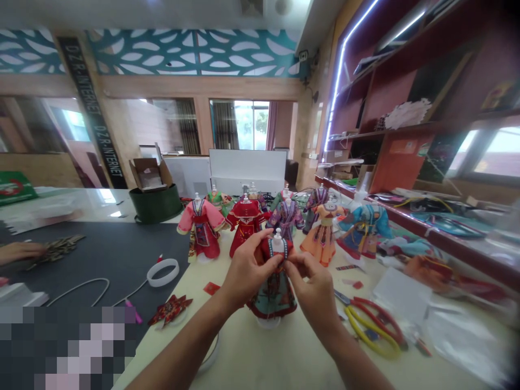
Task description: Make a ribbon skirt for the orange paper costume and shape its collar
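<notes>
Left hand [247, 265] and right hand [312, 284] closed on the red bodice of a miniature dress [274, 290], fingertips [282, 261] pinching its front just below the white neck. Dress upright on its stand, held between both hands. Pliers [371, 325] lie beyond the right hand. Dressed mannequins [246, 225] stand behind. Co-worker's hand [20, 252] far left, on a dark mat [109, 260].
</notes>
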A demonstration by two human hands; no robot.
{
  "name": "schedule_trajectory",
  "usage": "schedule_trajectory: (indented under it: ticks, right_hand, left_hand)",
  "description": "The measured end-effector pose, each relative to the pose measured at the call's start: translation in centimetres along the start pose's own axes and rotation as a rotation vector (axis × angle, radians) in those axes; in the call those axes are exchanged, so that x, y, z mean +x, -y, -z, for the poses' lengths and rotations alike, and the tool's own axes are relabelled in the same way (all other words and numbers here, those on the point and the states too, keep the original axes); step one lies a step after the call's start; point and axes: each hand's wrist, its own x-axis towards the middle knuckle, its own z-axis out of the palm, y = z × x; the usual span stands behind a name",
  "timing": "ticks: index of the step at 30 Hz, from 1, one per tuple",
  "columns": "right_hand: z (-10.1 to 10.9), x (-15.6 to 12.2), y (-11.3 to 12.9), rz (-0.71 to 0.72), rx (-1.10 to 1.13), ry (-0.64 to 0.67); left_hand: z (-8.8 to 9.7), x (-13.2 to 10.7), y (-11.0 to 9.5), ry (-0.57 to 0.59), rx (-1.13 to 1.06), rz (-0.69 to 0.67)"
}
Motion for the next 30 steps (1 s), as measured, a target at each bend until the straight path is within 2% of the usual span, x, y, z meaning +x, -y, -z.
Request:
schedule_trajectory:
  ticks: [17,30]
  right_hand:
    - [-0.2,0.8,0.9,-0.067,0.023,-0.008]
    - [1.6,4.0,3.0,-0.038,-0.316,0.174]
  left_hand:
    - [-0.2,0.0,0.3,-0.028,0.072,-0.037]
    - [-0.4,0.0,0.1,-0.03,0.083,-0.024]
